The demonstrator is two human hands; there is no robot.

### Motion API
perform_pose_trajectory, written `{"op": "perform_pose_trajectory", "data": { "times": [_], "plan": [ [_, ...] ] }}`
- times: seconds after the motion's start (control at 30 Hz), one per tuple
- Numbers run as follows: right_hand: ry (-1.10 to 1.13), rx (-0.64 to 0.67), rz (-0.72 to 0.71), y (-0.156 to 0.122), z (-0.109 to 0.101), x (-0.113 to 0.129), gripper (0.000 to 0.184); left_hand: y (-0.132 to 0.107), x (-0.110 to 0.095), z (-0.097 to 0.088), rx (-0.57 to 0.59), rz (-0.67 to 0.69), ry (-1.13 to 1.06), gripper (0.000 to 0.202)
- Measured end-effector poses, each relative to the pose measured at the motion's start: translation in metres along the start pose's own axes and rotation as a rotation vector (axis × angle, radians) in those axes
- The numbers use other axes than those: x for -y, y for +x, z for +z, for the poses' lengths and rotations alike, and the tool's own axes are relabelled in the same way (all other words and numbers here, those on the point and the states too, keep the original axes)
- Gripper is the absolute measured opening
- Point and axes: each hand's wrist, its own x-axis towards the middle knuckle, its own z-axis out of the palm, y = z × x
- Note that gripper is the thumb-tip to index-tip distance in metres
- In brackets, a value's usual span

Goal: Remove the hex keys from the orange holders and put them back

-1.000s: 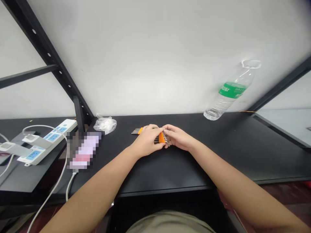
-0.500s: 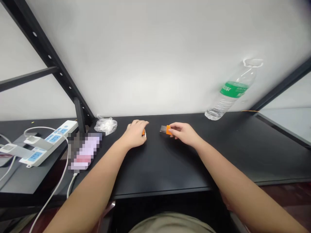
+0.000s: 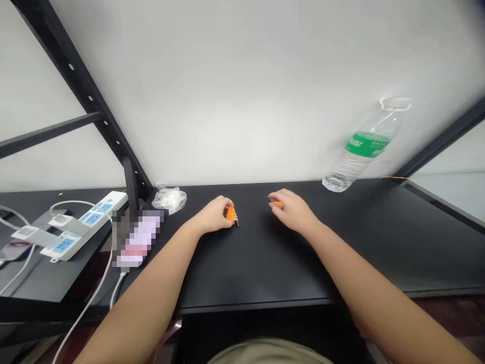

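Note:
My left hand [image 3: 215,215] is closed around an orange plastic holder [image 3: 231,213]. A row of slim metal rods like screwdriver bits shows along its right edge, with a dark end at the bottom. Just to the right, my right hand [image 3: 292,210] pinches a second orange holder [image 3: 278,203], which has similar thin metal pieces in a row. Fingers cover much of both holders. The two hands are a short way apart over the black tabletop [image 3: 250,268].
Beside the white wall at right stands a clear bottle [image 3: 358,151] with a green label. Crumpled clear plastic [image 3: 170,199] lies at back left, near a pixelated phone [image 3: 140,240] on a white cable. Farther left are a white power strip [image 3: 85,227] and a black metal frame [image 3: 94,103].
My right hand has turned its holder, so its rods no longer point left in full view. My left hand has rotated, bringing its orange holder into clearer sight. The camera has shifted slightly.

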Motion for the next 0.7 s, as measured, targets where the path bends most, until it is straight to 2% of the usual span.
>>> {"op": "perform_pose_trajectory", "data": {
  "times": [0.03, 0.13, 0.2, 0.3, 0.47, 0.6, 0.7],
  "plan": [
    [0.203, 0.029, 0.04, 0.0, 0.007, 0.01, 0.025, -0.001, -0.005, 0.003, -0.022, 0.034, -0.024, 0.042],
    [0.839, 0.246, 0.169, -0.003, 0.028, 0.038, 0.04, -0.002, -0.019, 0.011, -0.056, 0.108, -0.075, 0.042],
    [1.045, 0.362, 0.188, -0.005, 0.035, 0.05, 0.045, -0.003, -0.026, 0.013, -0.044, 0.117, -0.111, 0.038],
    [1.172, 0.429, 0.232, -0.007, 0.032, 0.056, 0.048, -0.003, -0.031, 0.014, -0.01, 0.106, -0.179, 0.037],
    [1.292, 0.441, 0.31, -0.009, 0.021, 0.055, 0.051, -0.005, -0.031, 0.012, 0.001, 0.108, -0.228, 0.039],
    [1.291, 0.408, 0.303, -0.009, 0.024, 0.057, 0.05, -0.005, -0.03, 0.009, -0.009, 0.102, -0.233, 0.037],
    [1.273, 0.331, 0.298, -0.01, 0.027, 0.057, 0.047, -0.004, -0.029, 0.008, -0.013, 0.095, -0.245, 0.036]
  ]
}}
